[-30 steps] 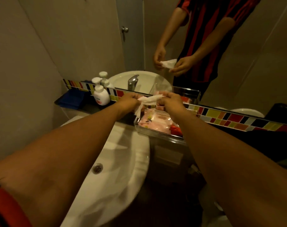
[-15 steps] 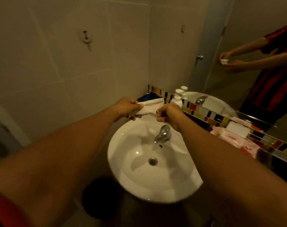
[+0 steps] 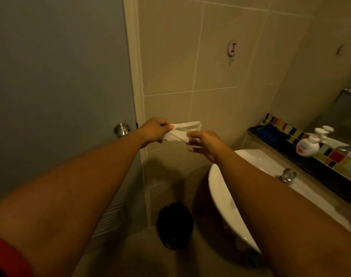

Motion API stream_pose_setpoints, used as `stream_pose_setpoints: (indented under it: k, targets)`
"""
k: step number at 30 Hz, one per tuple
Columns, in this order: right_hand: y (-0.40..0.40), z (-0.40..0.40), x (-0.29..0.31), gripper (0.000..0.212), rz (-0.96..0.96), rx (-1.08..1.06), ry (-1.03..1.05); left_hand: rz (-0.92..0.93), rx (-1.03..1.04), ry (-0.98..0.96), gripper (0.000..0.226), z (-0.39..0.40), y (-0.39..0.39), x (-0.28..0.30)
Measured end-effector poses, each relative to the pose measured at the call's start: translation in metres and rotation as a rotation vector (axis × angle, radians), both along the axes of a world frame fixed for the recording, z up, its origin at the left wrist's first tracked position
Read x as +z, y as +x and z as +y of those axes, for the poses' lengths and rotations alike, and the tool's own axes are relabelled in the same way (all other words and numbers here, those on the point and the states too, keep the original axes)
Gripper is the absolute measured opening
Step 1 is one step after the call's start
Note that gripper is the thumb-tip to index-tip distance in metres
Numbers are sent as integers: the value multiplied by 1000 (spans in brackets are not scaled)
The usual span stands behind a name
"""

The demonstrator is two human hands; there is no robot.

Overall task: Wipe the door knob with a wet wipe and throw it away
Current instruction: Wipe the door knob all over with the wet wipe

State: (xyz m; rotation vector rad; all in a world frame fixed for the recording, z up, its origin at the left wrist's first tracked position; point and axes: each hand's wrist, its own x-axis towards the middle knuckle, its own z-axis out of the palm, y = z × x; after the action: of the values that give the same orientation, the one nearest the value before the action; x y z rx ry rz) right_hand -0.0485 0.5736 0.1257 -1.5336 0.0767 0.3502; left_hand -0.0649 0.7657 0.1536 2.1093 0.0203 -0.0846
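To the left of your grip you see the grey door (image 3: 56,92), and on its right edge the round metal door knob (image 3: 122,129). The knob is shiny and has a keyhole part in the middle; your left forearm covers its lower edge, so it shows only in part. It sits just left of your left hand (image 3: 155,130) and slightly behind it, not touching.

Your left hand is closed around one end of the wet wipe (image 3: 183,131), the fingers curled tight on it. The wipe is white, crumpled and partly unfolded, and it stretches between your two hands in front of the beige tiled wall (image 3: 190,62). Your right hand (image 3: 204,143) pinches the other end with thumb and fingertips, while the other fingers are spread loosely. How much of the wipe is inside each hand is hard to make out.

Below your grip, on the floor, stands a dark round bin (image 3: 174,224); it is so dark that its opening cannot be seen clearly. Below and right of your grip is the white sink (image 3: 222,188), cut by your right forearm, with a metal tap (image 3: 288,175) partly hidden behind it. Further right, on the dark ledge, stands a white pump bottle (image 3: 307,145), a little blurred, beside the strip of coloured tiles (image 3: 334,156).
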Motion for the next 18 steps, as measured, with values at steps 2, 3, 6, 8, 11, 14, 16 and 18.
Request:
stream_pose_setpoints:
  k: [2, 3, 6, 8, 11, 14, 16, 18]
  targets:
    - [3, 27, 1, 36, -56, 9, -45, 3, -8, 16, 27, 25, -6, 1]
    - [6, 39, 2, 36, -75, 2, -57, 4, -17, 31, 29, 37, -9, 2]
    - [16, 72, 7, 31, -103, 6, -77, -2, 23, 31, 38, 68, -13, 2]
    - [22, 90, 8, 30, -101, 22, -83, -11, 90, -16, 32, 88, -14, 1]
    - [29, 110, 9, 30, -94, 73, -97, 7, 166, -34, 21, 112, -15, 0]
    - [35, 126, 9, 28, -109, 115, -109, 32, 197, -22, 30, 127, -12, 4]
    - [39, 135, 11, 25, -123, 135, -125, 41, 202, -41, 40, 133, -10, 8]
    - [44, 141, 13, 21, -133, 148, -127, 49, 191, -22, 41, 136, -5, 7]
